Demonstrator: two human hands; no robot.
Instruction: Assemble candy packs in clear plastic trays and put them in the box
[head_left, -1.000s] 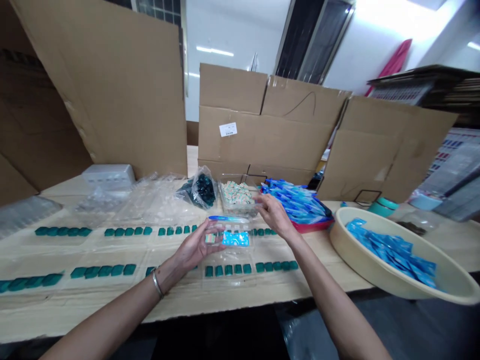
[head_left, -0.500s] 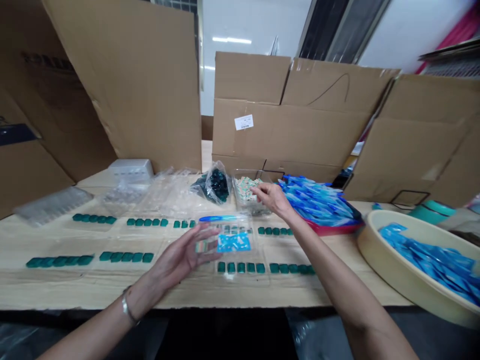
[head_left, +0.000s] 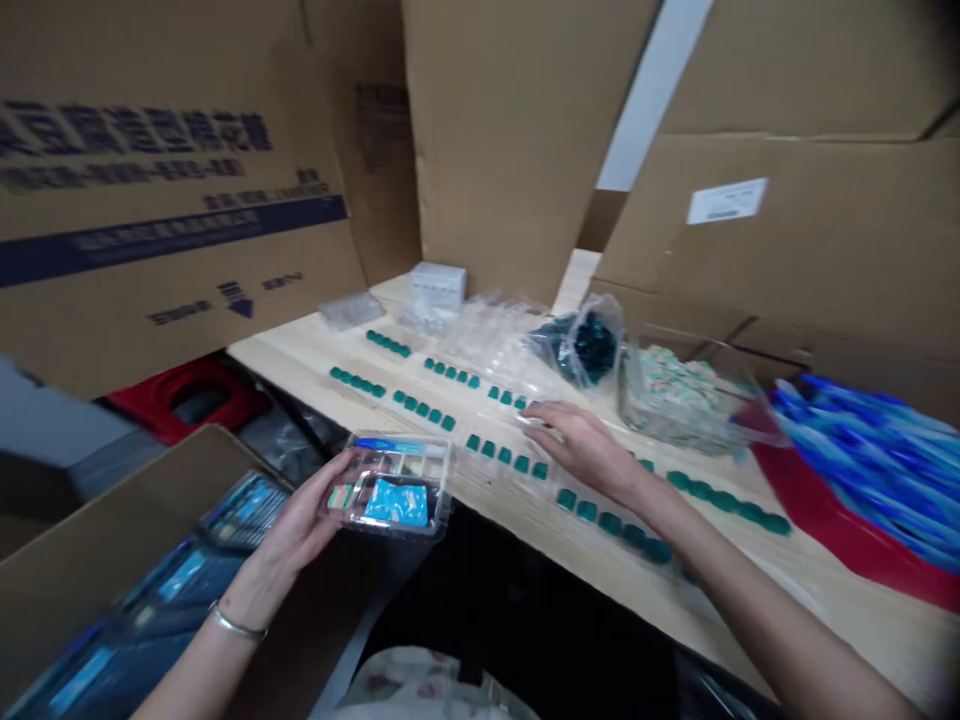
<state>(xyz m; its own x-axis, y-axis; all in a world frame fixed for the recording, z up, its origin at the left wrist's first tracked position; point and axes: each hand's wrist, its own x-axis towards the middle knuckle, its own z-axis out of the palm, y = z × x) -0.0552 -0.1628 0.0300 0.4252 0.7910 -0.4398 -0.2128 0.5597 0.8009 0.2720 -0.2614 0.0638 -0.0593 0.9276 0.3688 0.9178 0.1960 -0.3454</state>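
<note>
While your left grip (head_left: 300,520) clamps a clear plastic clamshell tray (head_left: 409,455), long axis crosswise, your open right grip (head_left: 589,450) hovers apart, beside teal blocks (head_left: 609,522) on the pale wooden worktop (head_left: 825,610).

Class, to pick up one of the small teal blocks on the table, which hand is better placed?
Right, probably: the right hand is empty and beside the row of small teal blocks, while the left hand holds a clear plastic compartment tray.

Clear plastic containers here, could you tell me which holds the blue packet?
The clear tray in the left hand; the clear tub on the table holds pale pieces instead.
</note>
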